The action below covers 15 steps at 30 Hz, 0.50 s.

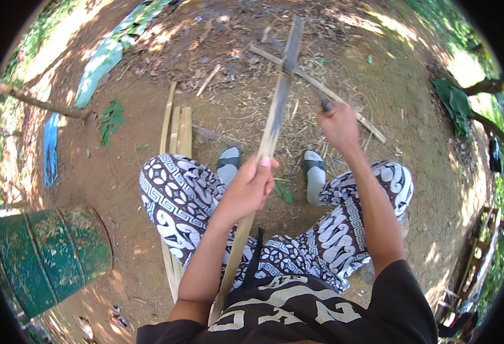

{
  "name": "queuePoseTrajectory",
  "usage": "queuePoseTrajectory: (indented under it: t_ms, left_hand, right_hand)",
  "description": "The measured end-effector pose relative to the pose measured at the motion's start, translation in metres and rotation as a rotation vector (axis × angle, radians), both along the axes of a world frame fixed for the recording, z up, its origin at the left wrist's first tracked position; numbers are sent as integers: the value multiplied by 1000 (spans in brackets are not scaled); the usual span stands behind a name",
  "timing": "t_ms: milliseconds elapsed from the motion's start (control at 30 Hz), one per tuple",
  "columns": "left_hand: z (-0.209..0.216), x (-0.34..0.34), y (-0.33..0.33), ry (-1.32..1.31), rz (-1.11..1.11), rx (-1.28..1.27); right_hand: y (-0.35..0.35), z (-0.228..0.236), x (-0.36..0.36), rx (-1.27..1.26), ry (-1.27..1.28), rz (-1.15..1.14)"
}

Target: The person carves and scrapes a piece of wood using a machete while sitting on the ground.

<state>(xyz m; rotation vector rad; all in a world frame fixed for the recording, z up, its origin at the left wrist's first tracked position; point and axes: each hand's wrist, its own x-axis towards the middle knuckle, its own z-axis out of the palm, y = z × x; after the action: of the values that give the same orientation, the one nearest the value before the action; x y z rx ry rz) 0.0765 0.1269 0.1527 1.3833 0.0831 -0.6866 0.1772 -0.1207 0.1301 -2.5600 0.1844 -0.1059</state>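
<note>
1. Two bare hands work on one long bamboo strip [275, 123], which runs from the person's lap up and away over the dirt ground [120, 172].
2. Left hand [249, 186] is wrapped around the strip about midway along it, fingers curled tight, thumb lying along the wood.
3. Right hand [339, 125] is clenched around a dark handle [326, 105]; the blade is hard to make out, but it seems to meet the strip further up.
4. Near its far end the strip crosses over a thinner stick [320, 89] lying on the ground.
5. Several more split bamboo strips [177, 129] lie side by side on the ground, just beside the left knee.
6. Grey sandals [315, 172] show between the patterned trouser legs.
7. A green rusty drum [48, 258] lies on its side at lower left, well apart from the hands.
</note>
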Motion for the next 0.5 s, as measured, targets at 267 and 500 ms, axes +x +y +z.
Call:
queuePoseTrajectory:
  t_ms: [267, 500]
  left_hand:
    - [22, 2, -31, 6, 46, 96]
    - [17, 14, -47, -22, 78, 29]
  right_hand:
    - [3, 18, -19, 18, -119, 175]
    - [-13, 43, -28, 236, -128, 39]
